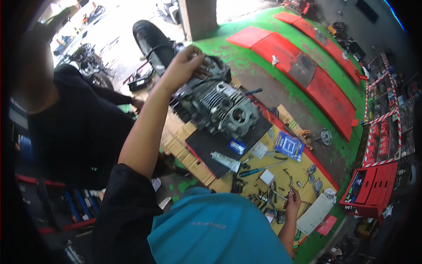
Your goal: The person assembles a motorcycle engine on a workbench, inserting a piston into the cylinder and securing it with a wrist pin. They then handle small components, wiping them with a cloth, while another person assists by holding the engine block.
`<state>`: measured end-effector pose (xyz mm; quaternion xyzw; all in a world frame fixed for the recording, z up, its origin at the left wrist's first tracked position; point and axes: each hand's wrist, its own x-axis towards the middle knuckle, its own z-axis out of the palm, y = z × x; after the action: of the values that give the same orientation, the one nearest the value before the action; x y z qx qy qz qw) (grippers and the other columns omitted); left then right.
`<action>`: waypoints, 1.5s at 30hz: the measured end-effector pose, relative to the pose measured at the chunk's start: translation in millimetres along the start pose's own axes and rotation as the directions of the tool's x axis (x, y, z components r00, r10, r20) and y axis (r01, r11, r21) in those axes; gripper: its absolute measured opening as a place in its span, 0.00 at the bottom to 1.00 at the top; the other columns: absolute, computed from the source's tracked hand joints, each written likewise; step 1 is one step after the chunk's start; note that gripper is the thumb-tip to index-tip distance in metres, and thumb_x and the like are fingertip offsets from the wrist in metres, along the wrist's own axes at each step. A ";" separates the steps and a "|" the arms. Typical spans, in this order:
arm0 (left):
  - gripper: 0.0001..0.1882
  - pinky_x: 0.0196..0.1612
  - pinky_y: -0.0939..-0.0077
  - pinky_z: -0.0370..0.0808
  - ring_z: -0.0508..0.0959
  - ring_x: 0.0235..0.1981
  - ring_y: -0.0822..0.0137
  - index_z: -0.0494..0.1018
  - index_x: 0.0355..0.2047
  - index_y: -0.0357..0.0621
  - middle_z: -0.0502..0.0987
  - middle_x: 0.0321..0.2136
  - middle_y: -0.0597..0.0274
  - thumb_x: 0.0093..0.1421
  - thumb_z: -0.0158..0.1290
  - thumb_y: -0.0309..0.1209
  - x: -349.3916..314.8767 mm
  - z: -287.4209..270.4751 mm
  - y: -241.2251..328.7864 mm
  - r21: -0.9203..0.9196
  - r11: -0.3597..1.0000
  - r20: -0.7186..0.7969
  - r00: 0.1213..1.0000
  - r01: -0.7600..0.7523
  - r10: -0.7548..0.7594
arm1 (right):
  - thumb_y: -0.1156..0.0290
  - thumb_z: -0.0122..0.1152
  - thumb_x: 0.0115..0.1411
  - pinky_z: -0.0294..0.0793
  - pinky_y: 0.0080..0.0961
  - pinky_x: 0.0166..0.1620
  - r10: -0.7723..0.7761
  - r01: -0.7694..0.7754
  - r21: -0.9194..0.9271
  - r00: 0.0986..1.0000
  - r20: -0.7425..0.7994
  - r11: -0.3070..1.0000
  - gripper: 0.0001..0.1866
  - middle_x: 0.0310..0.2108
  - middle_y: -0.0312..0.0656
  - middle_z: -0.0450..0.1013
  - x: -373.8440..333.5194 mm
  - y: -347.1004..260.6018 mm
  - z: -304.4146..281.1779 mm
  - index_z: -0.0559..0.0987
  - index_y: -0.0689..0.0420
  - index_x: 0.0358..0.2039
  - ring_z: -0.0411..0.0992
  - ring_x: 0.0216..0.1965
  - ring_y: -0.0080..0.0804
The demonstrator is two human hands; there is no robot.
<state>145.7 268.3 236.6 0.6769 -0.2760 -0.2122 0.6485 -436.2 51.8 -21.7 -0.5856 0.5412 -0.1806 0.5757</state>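
My left hand (190,66) reaches far forward over the engine (224,103), which has a finned cylinder and a rear wheel (151,42) behind it. Its fingers curl down against the grey engine case; whatever they pinch is hidden. Low on the right, my right hand (292,201) is closed above the yellow worktop (323,176), its fingertips together on a small, slim piece too small to name. Around it lie several bolts, small metal parts and tools. A black mat (202,147) lies under the engine, with a white tube (225,162) and a small blue box (237,146) on it.
Another person in a black shirt (74,119) stands close on the left, one arm toward the bench. A blue packet (289,145) and a paper sheet (316,213) lie on the worktop. Beyond are red ramps (325,90), a red tool cabinet (371,187) and a pillar (198,20).
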 end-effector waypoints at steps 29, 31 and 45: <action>0.20 0.46 0.66 0.83 0.86 0.41 0.60 0.74 0.60 0.34 0.83 0.45 0.47 0.68 0.50 0.22 -272.9 70.6 -108.3 0.696 0.705 0.424 0.713 0.138 -0.558 | 0.72 0.61 0.64 0.73 0.50 0.50 -0.348 -0.232 -0.715 0.749 -0.564 0.659 0.17 0.50 0.51 0.78 -20.1 153.8 -74.9 0.79 0.58 0.54 0.75 0.49 0.57; 0.20 0.47 0.66 0.83 0.86 0.40 0.61 0.74 0.60 0.34 0.84 0.43 0.48 0.68 0.52 0.22 -269.1 82.4 -99.1 0.664 0.735 0.429 0.735 0.138 -0.525 | 0.72 0.62 0.64 0.74 0.47 0.53 -0.433 0.021 -0.649 0.761 -0.483 0.761 0.19 0.51 0.51 0.78 -19.4 121.1 -59.5 0.78 0.59 0.56 0.75 0.50 0.54; 0.09 0.35 0.81 0.80 0.84 0.33 0.76 0.82 0.42 0.34 0.86 0.34 0.60 0.63 0.64 0.23 -234.3 190.9 -11.9 0.171 0.961 0.347 0.900 0.217 -0.265 | 0.71 0.64 0.66 0.76 0.27 0.38 -0.632 0.636 0.149 0.655 0.414 0.757 0.08 0.28 0.43 0.78 -88.5 -209.8 114.7 0.82 0.64 0.35 0.76 0.31 0.27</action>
<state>-153.9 275.2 195.1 0.6944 -0.3190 -0.3955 0.5096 -282.0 129.0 166.0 -0.7648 0.1593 -0.2300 0.5803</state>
